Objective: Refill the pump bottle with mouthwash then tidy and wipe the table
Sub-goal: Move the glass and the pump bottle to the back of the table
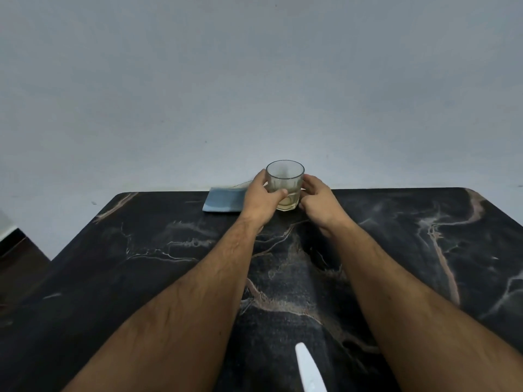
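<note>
A clear drinking glass (pixel 285 179) with a little pale liquid in its base stands near the far edge of the black marble-patterned table (pixel 147 267). My left hand (pixel 261 198) grips the glass from the left, thumb across its front. My right hand (pixel 318 199) touches its right side with curled fingers. A folded light-blue cloth (pixel 223 200) lies flat just left of the glass, partly behind my left hand. A white, narrow object (pixel 308 369), perhaps a pump spout, pokes up at the bottom edge; the rest of it is hidden.
A plain grey-white wall (pixel 254 80) rises directly behind the table's far edge. The table's left edge drops to a dark floor (pixel 17 267) at the lower left. Both forearms stretch across the table's middle.
</note>
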